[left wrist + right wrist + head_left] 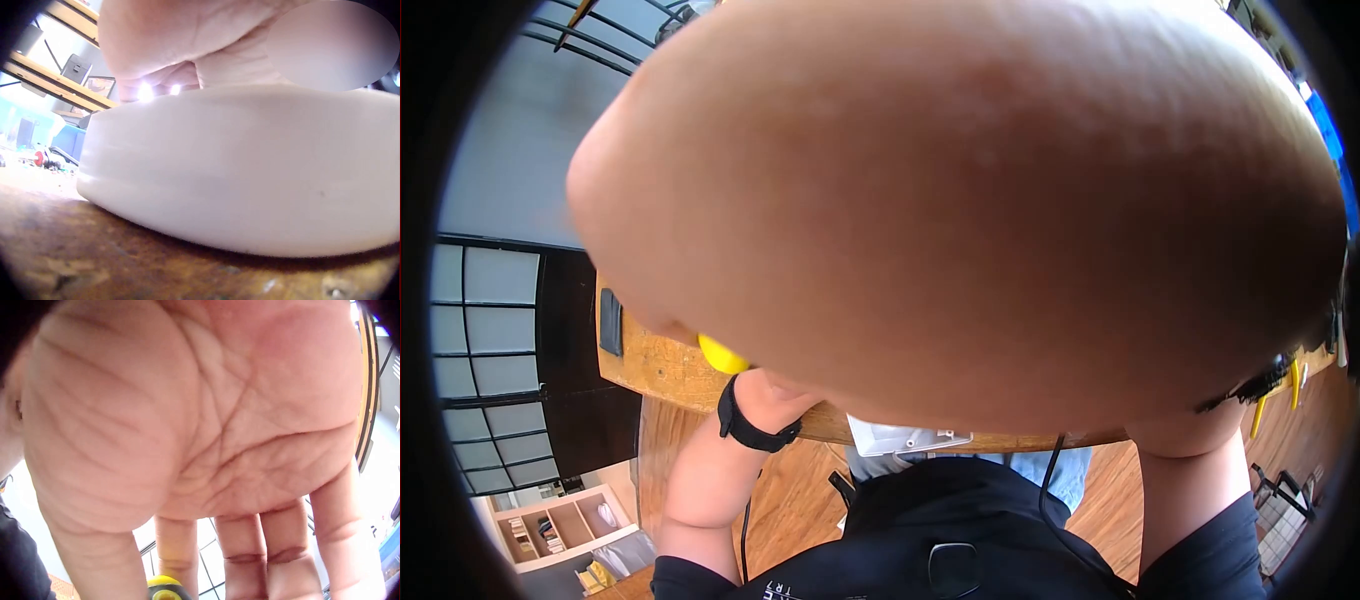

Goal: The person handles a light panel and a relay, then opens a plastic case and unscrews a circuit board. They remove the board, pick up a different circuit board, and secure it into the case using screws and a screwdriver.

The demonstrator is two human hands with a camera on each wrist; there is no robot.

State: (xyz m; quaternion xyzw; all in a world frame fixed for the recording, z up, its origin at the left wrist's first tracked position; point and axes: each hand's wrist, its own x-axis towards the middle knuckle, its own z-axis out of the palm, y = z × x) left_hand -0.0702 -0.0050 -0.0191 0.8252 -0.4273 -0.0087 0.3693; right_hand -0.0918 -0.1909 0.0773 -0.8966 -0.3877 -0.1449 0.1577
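My right hand (219, 444) fills the right wrist view, palm toward the camera and fingers long and slightly spread. Between its thumb and index finger shows the round end of a yellow-and-black handle (165, 589); the rest of it is out of frame. In the head view, the blurred right arm and hand cover most of the picture, with a bit of yellow at their lower left edge. My left hand (206, 44) grips a white plastic casing (237, 169) from above on the wooden table (125, 250). Its fingertips are hidden behind the casing.
A dark flat item (611, 322) lies at the table's left end. Yellow-handled tools (1258, 415) are at the far right. Behind stand shelves (56, 75); a small red-and-dark object (42, 159) lies farther back. A black cable (1052, 480) hangs before the apron (940, 520).
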